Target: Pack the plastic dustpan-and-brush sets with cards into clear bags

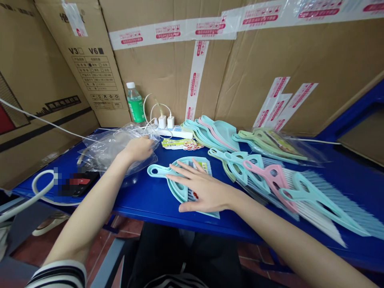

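My right hand (pixel 204 186) lies with fingers spread on a light-blue dustpan (pixel 177 190) that has a small brush and a printed card in it. The dustpan's handle points left. My left hand (pixel 138 149) is over a heap of clear plastic bags (pixel 111 144), its fingers curled down on a bag; the fingertips are hidden. To the right of my right hand lies a row of overlapping hand brushes (pixel 270 176), in blue, green and pink. Behind them are stacked dustpans (pixel 220 132) and a bagged dustpan set (pixel 270 144).
Printed cards (pixel 180 144) are fanned out behind the dustpan. A power strip (pixel 183 133) with white chargers and a green-labelled bottle (pixel 136 105) stand against the cardboard wall (pixel 162 72). A dark phone-like device (pixel 84 182) and white cable lie at the left on the blue table (pixel 141 200).
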{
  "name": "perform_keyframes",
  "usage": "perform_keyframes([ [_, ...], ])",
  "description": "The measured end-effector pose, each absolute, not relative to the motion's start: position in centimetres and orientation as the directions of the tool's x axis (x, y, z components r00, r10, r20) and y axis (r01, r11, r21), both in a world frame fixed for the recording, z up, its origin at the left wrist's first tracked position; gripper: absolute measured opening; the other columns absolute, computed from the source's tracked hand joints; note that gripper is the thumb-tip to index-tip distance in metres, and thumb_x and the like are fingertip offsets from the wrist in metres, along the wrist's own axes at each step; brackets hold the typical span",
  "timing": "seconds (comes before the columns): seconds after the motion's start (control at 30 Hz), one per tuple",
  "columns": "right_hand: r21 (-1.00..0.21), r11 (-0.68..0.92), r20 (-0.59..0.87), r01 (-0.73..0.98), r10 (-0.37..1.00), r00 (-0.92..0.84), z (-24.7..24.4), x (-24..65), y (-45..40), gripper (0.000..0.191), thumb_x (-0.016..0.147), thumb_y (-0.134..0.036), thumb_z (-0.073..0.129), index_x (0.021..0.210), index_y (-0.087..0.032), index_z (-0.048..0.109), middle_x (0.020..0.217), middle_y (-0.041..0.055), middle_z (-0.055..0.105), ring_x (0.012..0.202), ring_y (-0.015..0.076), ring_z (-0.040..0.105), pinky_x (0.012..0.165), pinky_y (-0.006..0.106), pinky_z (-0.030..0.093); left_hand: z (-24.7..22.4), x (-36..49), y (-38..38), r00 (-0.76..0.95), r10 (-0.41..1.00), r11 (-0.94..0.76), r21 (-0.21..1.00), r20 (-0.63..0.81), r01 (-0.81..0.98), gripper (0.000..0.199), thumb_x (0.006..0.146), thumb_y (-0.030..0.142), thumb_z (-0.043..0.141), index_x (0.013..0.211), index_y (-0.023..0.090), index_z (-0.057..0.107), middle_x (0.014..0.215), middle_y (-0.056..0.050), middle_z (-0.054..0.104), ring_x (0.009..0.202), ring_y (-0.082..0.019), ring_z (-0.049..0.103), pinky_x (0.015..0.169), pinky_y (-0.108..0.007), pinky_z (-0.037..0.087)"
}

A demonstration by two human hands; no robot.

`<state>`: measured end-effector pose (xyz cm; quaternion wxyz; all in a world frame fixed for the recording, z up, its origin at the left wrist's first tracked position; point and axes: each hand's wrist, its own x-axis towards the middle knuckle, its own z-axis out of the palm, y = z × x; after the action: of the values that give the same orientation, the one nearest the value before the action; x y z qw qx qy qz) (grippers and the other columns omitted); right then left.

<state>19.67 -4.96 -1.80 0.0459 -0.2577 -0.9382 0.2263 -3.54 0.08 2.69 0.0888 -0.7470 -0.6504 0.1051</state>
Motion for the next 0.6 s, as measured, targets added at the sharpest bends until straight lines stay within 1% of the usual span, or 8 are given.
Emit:
perform_keyframes([
  [0.13,-0.448,0.761,-0.029,0.469,0.511,-0.859,-1.83,19.71,-4.99,0.085,0.083,-0.068,0.057,0.153,-0.028,0.030,0.163,0.0070,0.012,0.150,0.0304,0.000,0.116,0.061,-0.006,2.89,-3.47,0.19,0.265,0.959,-0.281,-0.205,-0.102,0.937,0.044,0.087,0.017,0.043,0.126,0.020,0.063,0.118,-0.010,0.066,0.105,-0.023,0.066,0.089,-0.029,0.049],
  [0.23,-0.444,0.762,-0.025,0.471,0.515,-0.857,-1.81,19.76,-5.03,0.084,0.083,-0.067,0.058,0.153,-0.027,0.032,0.163,0.0087,0.012,0.150,0.0312,0.001,0.116,0.062,-0.005,2.88,-3.56,0.28,0.366,0.922,-0.381,-0.131,-0.127,0.915,0.043,0.086,0.018,0.046,0.125,0.018,0.064,0.113,-0.009,0.067,0.098,-0.020,0.066,0.088,-0.027,0.048],
  [0.37,-0.439,0.760,-0.023,0.479,0.524,-0.851,-1.69,19.77,-5.12,0.083,0.083,-0.065,0.060,0.152,-0.025,0.035,0.163,0.0107,0.014,0.149,0.0320,0.002,0.117,0.061,-0.003,2.78,-3.94,0.38,0.502,0.858,-0.504,0.014,-0.105,0.864,0.038,0.083,0.017,0.049,0.115,0.016,0.068,0.106,-0.008,0.068,0.081,-0.016,0.065,0.079,-0.027,0.049],
  [0.43,-0.439,0.756,-0.024,0.485,0.529,-0.848,-1.64,19.76,-5.14,0.082,0.083,-0.063,0.061,0.151,-0.025,0.036,0.163,0.0109,0.014,0.149,0.0323,0.003,0.117,0.061,-0.002,2.81,-4.09,0.38,0.533,0.840,-0.531,0.048,-0.105,0.846,0.035,0.083,0.015,0.049,0.110,0.016,0.071,0.104,-0.007,0.069,0.078,-0.015,0.064,0.077,-0.027,0.049],
  [0.5,-0.443,0.753,-0.024,0.487,0.533,-0.846,-1.61,19.78,-5.13,0.081,0.083,-0.063,0.061,0.151,-0.026,0.036,0.163,0.0102,0.014,0.149,0.0327,0.003,0.117,0.062,-0.002,2.89,-4.16,0.33,0.559,0.822,-0.554,0.076,-0.110,0.829,0.034,0.082,0.014,0.049,0.108,0.017,0.072,0.103,-0.007,0.070,0.079,-0.014,0.064,0.077,-0.026,0.049],
  [0.6,-0.443,0.747,-0.022,0.495,0.543,-0.839,-1.52,19.85,-5.06,0.081,0.083,-0.063,0.061,0.151,-0.027,0.036,0.164,0.0086,0.014,0.150,0.0332,0.003,0.117,0.062,0.000,3.04,-4.17,0.19,0.610,0.785,-0.598,0.128,-0.106,0.791,0.034,0.082,0.012,0.050,0.108,0.018,0.072,0.103,-0.007,0.072,0.086,-0.015,0.066,0.076,-0.025,0.050],
])
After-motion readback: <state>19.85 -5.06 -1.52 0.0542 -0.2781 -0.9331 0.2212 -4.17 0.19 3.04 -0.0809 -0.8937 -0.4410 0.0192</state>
